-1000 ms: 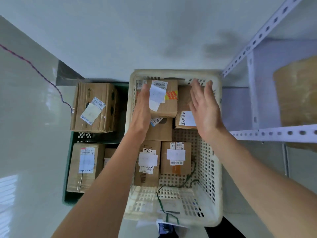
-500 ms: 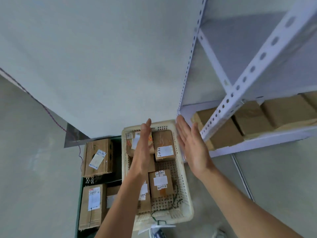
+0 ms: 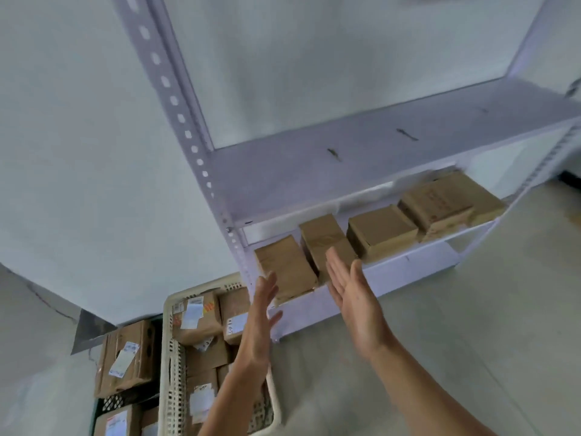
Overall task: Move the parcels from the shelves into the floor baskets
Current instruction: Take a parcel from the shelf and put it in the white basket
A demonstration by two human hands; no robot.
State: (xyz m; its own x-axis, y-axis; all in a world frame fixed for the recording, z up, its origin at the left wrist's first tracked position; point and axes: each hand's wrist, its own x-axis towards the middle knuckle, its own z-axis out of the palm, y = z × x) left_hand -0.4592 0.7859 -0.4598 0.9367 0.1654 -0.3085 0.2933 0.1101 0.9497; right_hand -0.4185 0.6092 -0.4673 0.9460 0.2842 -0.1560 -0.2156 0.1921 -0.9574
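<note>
Several brown cardboard parcels stand in a row on the low shelf (image 3: 408,262) of a white metal rack. The leftmost parcel (image 3: 284,265) is nearest my hands. My left hand (image 3: 262,313) is held flat with straight fingers, its tips just below that parcel's left front corner. My right hand (image 3: 353,294) is flat too, palm facing left, in front of the second parcel (image 3: 323,239). Both hands hold nothing. On the floor at lower left, a cream plastic basket (image 3: 166,357) holds several labelled parcels.
A dark green basket (image 3: 103,404) with more labelled boxes sits on the floor left of the cream one. The rack's perforated upright (image 3: 185,121) rises at centre left. The shelf above (image 3: 377,152) is bare. Open concrete floor lies to the right.
My view has swung up from the cream basket to the rack. Both empty, flat hands have risen from over the basket toward the leftmost parcels on the low shelf.
</note>
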